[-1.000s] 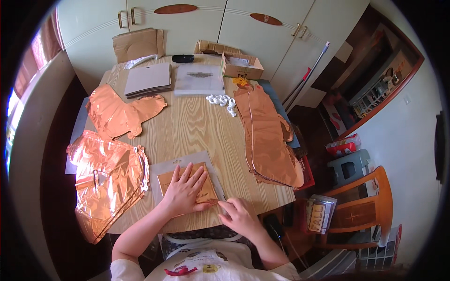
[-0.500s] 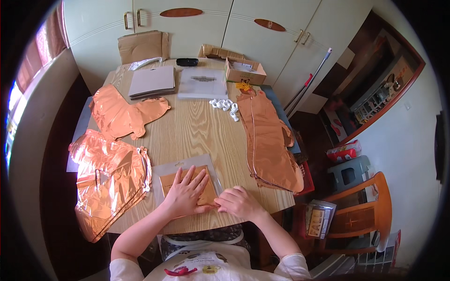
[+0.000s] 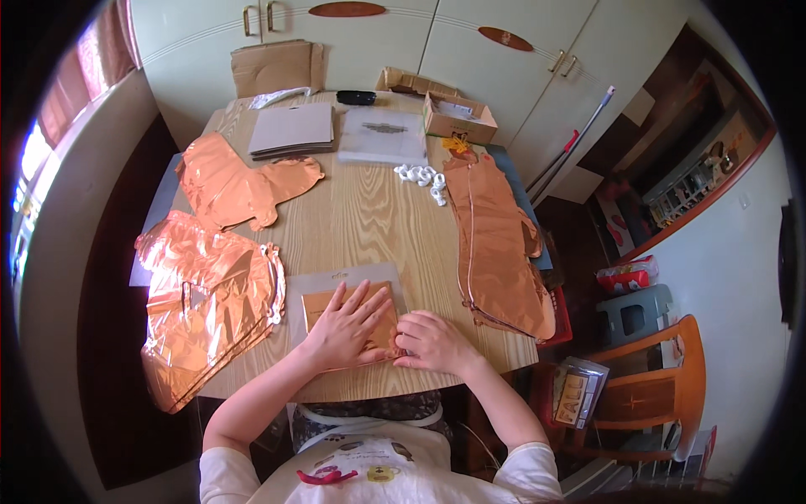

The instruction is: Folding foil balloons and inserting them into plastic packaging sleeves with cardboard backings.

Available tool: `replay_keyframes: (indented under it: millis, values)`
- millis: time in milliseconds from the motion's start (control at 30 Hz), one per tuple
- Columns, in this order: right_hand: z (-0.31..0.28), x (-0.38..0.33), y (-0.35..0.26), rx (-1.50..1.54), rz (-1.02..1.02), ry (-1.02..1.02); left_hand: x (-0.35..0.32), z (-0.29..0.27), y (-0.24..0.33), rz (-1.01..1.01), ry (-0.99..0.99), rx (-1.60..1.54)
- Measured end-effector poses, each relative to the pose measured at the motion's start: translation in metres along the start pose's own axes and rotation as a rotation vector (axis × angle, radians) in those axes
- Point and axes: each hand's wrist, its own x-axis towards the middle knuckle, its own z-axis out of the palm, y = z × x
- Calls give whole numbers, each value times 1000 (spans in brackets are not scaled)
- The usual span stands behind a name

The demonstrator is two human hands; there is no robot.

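Note:
A folded copper-coloured foil balloon (image 3: 316, 302) lies on a pale backing card (image 3: 379, 273) with a hang slot, near the table's front edge. My left hand (image 3: 351, 326) rests flat on the foil, fingers spread, and covers much of it. At the foil's lower right edge, my right hand (image 3: 435, 343) is closed with curled fingers. Its fingertips are against that edge, and what they pinch is hidden. To the left lie shiny flat foil balloons (image 3: 214, 302) in a stack, with another foil piece (image 3: 243, 183) behind them. A longer copper foil stack (image 3: 499, 239) lies at the right.
At the back of the table (image 3: 361, 223) are grey cards (image 3: 291, 130), clear plastic sleeves (image 3: 382, 143), a black object (image 3: 356, 97) and a small carton (image 3: 459, 118). White ribbon rolls (image 3: 422, 176) lie by the right stack. A wooden chair (image 3: 642, 395) stands at the right.
My right hand has shifted slightly up along the foil's right edge, its fingers curling in more. My left hand stays flat on the foil. The whole view has shifted a little.

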Motion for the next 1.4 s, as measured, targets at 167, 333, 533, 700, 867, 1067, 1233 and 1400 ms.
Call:
replay_keyframes:
  millis: [167, 333, 533, 700, 867, 1067, 1233, 1400]
  values:
    - [3, 5, 0, -11, -5, 10, -5, -7, -1, 14, 50, -47]
    - [3, -2, -18, 30, 45, 83, -46, -40, -2, -62, 118, -177]
    - [11, -5, -35, -73, 78, 100, -110, -48, 11, -193, 211, -174]
    - [12, -4, -38, -163, 60, 113, -114, -31, 13, -186, 318, -39]
    - [6, 1, -42, -180, 91, 101, -120, -25, 16, -233, 357, -161]
    - [33, 34, -117, 33, 135, 48, -119, -32, 17, -232, 237, -266]
    - [64, 44, -142, 90, 237, 78, -128, -28, 17, -305, 226, -276]
    - [71, 50, -142, 92, 291, 61, -130, -24, 15, -304, 236, -292]
